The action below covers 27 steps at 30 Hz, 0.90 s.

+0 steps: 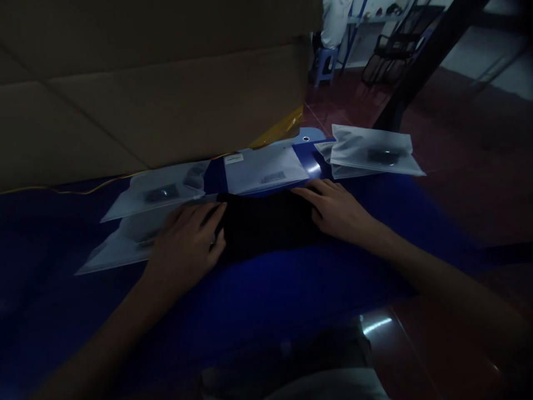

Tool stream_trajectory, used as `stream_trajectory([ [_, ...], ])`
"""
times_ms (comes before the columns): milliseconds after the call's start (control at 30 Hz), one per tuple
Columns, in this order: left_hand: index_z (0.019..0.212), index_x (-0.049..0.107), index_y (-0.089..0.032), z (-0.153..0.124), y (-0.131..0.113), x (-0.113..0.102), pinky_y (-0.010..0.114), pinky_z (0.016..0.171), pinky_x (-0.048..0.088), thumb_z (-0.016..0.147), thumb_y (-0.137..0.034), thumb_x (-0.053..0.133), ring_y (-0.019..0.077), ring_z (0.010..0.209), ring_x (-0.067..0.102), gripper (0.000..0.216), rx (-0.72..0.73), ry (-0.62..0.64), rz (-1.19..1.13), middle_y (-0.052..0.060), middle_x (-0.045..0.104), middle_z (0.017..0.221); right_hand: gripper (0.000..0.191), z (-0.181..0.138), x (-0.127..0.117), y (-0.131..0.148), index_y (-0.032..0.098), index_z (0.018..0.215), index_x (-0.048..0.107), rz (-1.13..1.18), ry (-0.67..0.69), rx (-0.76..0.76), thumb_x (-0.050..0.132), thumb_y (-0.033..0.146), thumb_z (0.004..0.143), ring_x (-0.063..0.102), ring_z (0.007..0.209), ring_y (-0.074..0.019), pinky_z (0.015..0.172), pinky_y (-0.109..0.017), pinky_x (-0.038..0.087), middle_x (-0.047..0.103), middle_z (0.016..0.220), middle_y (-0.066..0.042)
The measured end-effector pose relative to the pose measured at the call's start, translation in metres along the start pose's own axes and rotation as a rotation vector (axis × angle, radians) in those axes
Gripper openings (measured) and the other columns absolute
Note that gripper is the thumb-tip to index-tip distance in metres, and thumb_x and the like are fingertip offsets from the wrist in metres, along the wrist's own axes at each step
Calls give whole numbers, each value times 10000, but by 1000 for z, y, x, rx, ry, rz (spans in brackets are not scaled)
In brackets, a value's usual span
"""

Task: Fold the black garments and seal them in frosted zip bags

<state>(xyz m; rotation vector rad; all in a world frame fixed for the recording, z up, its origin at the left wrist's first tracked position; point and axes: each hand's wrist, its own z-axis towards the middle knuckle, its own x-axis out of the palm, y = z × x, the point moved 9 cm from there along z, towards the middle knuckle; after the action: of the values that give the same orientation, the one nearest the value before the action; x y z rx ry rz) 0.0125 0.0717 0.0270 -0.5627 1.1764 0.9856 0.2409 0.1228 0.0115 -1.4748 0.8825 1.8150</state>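
A piece of black folded cloth (268,225) lies on the blue table in front of me, too dark to show what kind of garment or fabric it is. At its left end, my left hand (185,236) has thumb and fingers closed on the edge. My right hand (337,210) grips the upper right corner, index finger stretched along the top. Partly beneath my left hand is a frosted plastic bag (114,247) with a dark label. Another frosted bag (162,190) overlaps it from behind.
Behind the cloth lies a flat white bag (264,169) with a printed label. More frosted bags (372,151) sit at the table's (266,300) right end. A large cardboard box (175,105) walls off the back left. Beyond are a person (335,22), a blue stool (325,64) and a black chair (397,47).
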Motion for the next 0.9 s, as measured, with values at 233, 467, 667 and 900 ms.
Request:
stream_trajectory([
  [233, 1372, 610, -117, 3, 11, 6, 617, 938, 542, 1043, -367, 496, 434, 1147, 638, 429, -51, 9, 17, 226, 655, 1247, 235, 1, -15, -12, 184, 1113, 724, -31, -125, 71, 613, 167, 907, 607, 1061, -335, 933, -521, 526, 678, 1097, -124],
  [467, 1046, 581, -249, 3, 23, -5, 515, 907, 580, 965, -224, 562, 329, 1103, 653, 87, -131, -108, -130, 98, 675, 1147, 170, 2, -21, -19, 189, 1091, 649, 156, -135, 147, 595, 210, 932, 662, 873, -253, 748, -397, 522, 692, 1103, -102],
  [667, 1079, 602, -278, 0, 31, -15, 431, 862, 618, 926, -247, 606, 260, 975, 732, 155, -280, -171, -306, 19, 751, 1069, 316, 3, -33, -29, 220, 1141, 680, 331, -161, 180, 773, 264, 842, 718, 978, -278, 844, -409, 537, 766, 1071, -45],
  [900, 1121, 679, -282, 0, 32, -15, 436, 923, 608, 978, -310, 608, 273, 1050, 742, 163, -297, -157, -355, 5, 774, 1125, 177, 3, -27, -29, 213, 1030, 757, 209, -131, 162, 695, 158, 873, 712, 968, -282, 860, -443, 550, 765, 1054, -61],
])
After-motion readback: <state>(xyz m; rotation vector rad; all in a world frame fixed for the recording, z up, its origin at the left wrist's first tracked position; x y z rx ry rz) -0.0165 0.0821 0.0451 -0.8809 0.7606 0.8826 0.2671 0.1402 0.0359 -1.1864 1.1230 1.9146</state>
